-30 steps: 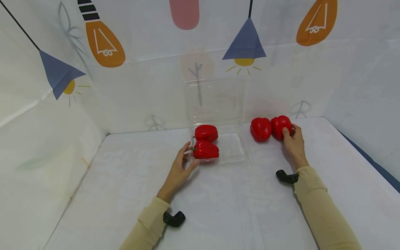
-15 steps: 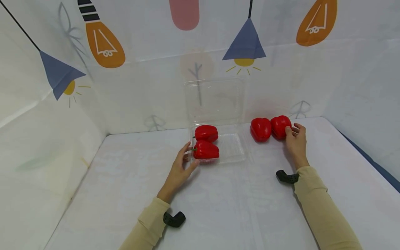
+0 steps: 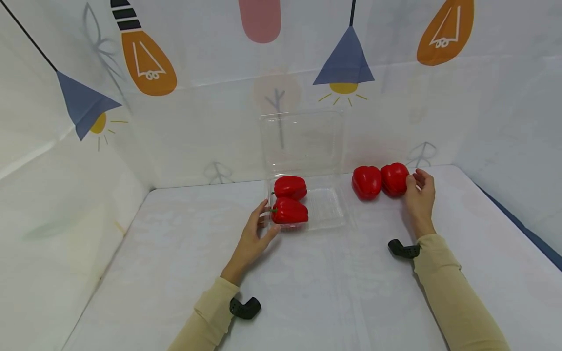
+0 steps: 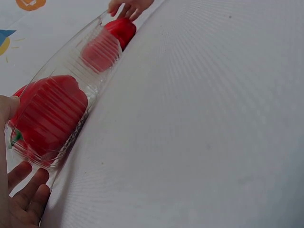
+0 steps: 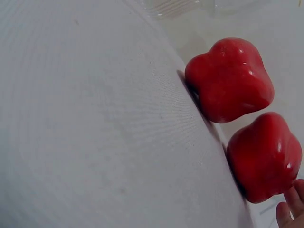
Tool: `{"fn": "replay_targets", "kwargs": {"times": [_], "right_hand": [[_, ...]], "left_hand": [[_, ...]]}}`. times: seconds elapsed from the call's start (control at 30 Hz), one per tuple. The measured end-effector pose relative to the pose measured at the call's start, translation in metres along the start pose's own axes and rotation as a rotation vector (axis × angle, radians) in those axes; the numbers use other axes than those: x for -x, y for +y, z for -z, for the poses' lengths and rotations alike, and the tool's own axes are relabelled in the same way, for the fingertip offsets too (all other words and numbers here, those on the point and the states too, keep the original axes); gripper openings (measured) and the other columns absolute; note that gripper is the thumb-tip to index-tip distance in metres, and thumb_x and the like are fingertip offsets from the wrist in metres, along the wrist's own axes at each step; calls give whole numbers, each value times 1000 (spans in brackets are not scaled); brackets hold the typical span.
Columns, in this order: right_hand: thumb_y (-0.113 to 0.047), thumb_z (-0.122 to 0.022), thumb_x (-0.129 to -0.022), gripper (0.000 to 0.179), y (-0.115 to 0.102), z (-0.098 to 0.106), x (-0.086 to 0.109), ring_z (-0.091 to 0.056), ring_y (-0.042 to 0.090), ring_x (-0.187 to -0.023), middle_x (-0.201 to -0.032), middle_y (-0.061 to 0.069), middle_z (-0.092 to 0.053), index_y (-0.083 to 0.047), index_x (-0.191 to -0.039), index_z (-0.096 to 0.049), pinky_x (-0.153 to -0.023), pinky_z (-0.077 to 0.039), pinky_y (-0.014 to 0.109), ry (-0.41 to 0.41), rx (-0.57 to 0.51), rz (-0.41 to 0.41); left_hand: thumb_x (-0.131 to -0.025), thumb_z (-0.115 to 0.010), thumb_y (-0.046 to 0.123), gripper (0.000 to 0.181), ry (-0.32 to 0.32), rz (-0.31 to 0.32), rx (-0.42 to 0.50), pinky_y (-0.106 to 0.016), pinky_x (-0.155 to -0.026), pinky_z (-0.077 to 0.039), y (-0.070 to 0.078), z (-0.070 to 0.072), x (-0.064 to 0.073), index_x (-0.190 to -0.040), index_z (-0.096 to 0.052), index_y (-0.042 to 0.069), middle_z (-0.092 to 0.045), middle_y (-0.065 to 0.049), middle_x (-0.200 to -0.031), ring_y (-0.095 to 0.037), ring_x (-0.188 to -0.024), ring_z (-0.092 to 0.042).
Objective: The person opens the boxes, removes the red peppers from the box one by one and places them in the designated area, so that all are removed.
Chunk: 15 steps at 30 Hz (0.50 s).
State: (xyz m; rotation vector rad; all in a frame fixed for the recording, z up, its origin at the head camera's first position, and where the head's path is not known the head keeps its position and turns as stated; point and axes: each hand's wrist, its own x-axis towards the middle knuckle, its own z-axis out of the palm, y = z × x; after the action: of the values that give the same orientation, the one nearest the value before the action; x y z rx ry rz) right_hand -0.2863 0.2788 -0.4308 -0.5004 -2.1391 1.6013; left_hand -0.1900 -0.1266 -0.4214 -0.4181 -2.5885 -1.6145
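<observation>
Two red bell peppers lie in the left half of a hinged clear plastic container: a front pepper and a back pepper. Around the container's left front corner is my left hand, thumb and fingers spread; in the left wrist view, fingertips are right by its ribbed wall. Two more peppers sit to the right of the container, an inner pepper and an outer pepper. Beside the outer one is my right hand, fingers loosely bent, fingertips at its right side and nothing gripped.
The container's clear lid stands raised against the patterned back wall covering. A white cloth covers the table, whose back edge runs just behind the peppers. Black devices are worn at both wrists.
My right hand has let go of the outer pepper and shifted slightly right, its thumb now at the pepper's edge. The left hand, container and peppers have stayed in place.
</observation>
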Motion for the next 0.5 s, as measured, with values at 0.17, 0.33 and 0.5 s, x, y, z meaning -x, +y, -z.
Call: {"fn": "replay_targets", "kwargs": {"times": [0.17, 0.33, 0.5], "right_hand": [[-31, -38, -99, 47, -2, -2, 1, -36, 19, -134, -145, 9, -38, -18, -144, -33, -113, -33, 29, -2, -35, 20], [-28, -40, -99, 45, -2, -3, 1, -41, 20, -130, -141, 11, -42, -14, -142, -36, -113, -32, 28, 21, -37, 75], [-26, -40, -99, 44, -5, -4, 1, -40, 22, -131, -140, 11, -43, -14, -141, -37, -114, -29, 29, 26, -17, 132]], "left_hand": [[-90, -64, 22, 73, 1, -11, 2, -46, -105, -43, 0, 0, 0, -149, -23, 10, -39, -16, -146, -33, -126, -48], [-90, -64, 22, 73, 3, -14, -7, -46, -105, -43, 0, 0, 0, -149, -23, 9, -40, -16, -146, -33, -126, -49], [-90, -64, 23, 74, 6, -12, -12, -46, -104, -43, 2, 0, 1, -149, -23, 9, -40, -16, -146, -33, -126, -49]]}}
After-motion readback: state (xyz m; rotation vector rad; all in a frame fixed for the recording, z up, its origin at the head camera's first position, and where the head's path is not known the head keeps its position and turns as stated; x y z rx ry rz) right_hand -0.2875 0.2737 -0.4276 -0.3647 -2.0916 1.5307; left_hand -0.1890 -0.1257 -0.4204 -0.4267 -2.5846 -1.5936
